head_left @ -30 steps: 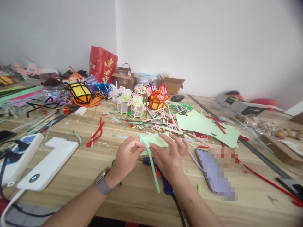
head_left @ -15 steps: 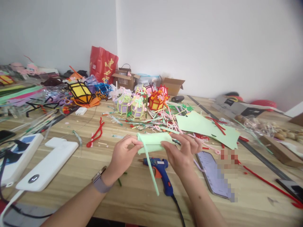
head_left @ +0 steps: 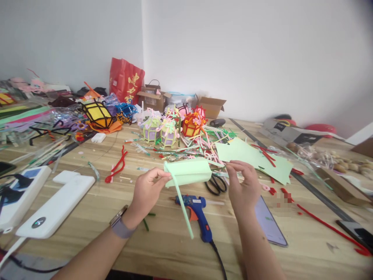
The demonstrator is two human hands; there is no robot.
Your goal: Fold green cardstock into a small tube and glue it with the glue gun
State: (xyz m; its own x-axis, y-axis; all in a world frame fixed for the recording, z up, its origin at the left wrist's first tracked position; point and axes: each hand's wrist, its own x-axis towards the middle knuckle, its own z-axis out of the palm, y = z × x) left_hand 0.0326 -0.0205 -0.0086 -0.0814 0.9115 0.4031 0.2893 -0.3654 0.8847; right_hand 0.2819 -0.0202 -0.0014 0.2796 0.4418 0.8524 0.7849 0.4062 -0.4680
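Note:
My left hand [head_left: 150, 190] pinches the left edge of a light green paper piece [head_left: 189, 172], bent lengthwise and held above the table. A pale green pipe cleaner [head_left: 183, 206] runs along that edge and hangs down from under my thumb. My right hand [head_left: 244, 186] is apart from the paper, to its right, thumb and forefinger closed together; whether anything thin is between them I cannot make out. Below the paper lies a blue glue gun [head_left: 199, 217] with an orange trigger. Black-handled scissors [head_left: 217, 184] lie between the paper and my right hand, partly covered.
A light green sheet [head_left: 250, 155] lies at the right beyond a phone [head_left: 269, 223]. Pipe-cleaner lanterns [head_left: 169, 132] and loose scraps fill the middle back. A white power bank [head_left: 58, 206] and power strip [head_left: 25, 194] are at left. Red pipe cleaners [head_left: 118, 167] are scattered about.
My right hand has let go of the green paper and moved right, uncovering the scissors and the glue stick behind the gun. My left hand keeps its hold, shifted slightly left.

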